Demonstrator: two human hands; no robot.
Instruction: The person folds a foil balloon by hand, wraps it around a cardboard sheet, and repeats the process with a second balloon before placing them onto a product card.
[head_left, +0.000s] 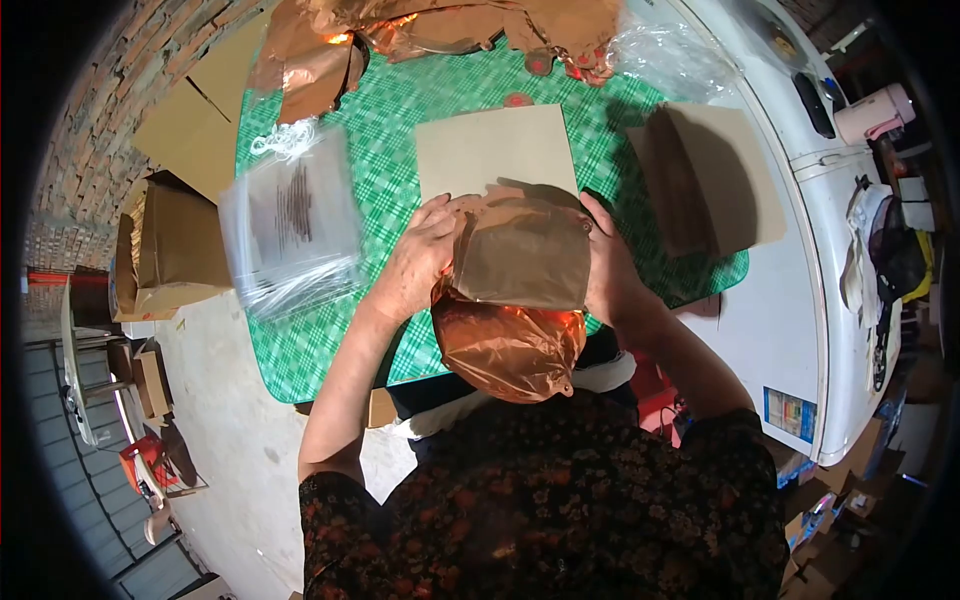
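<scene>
My left hand [415,262] and my right hand [606,262] grip the two sides of a brown cardboard piece [525,258] wrapped in shiny copper-coloured foil [505,345]. The foil bulges out below the card toward my body. Just beyond my hands a plain beige card sheet [495,148] lies flat on the green checked tablecloth [390,130].
A stack of clear plastic sleeves [295,225] lies left on the cloth. A pile of brown cards [705,180] sits right. More copper foil [440,30] heaps at the far edge. Cardboard boxes [175,245] stand left; a white appliance [800,260] is right.
</scene>
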